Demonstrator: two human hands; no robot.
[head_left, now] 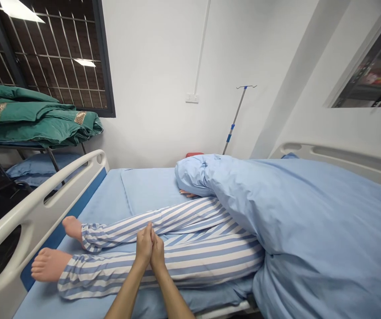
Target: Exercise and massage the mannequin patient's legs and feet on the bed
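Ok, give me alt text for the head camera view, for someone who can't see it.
The left hand and right hand press together, fingers up, over the striped pajama legs of a figure lying on a hospital bed, its top half under a blue blanket. A white bed rail stands at left.

Two hands [145, 248] pressed together, over striped trousers [206, 261]
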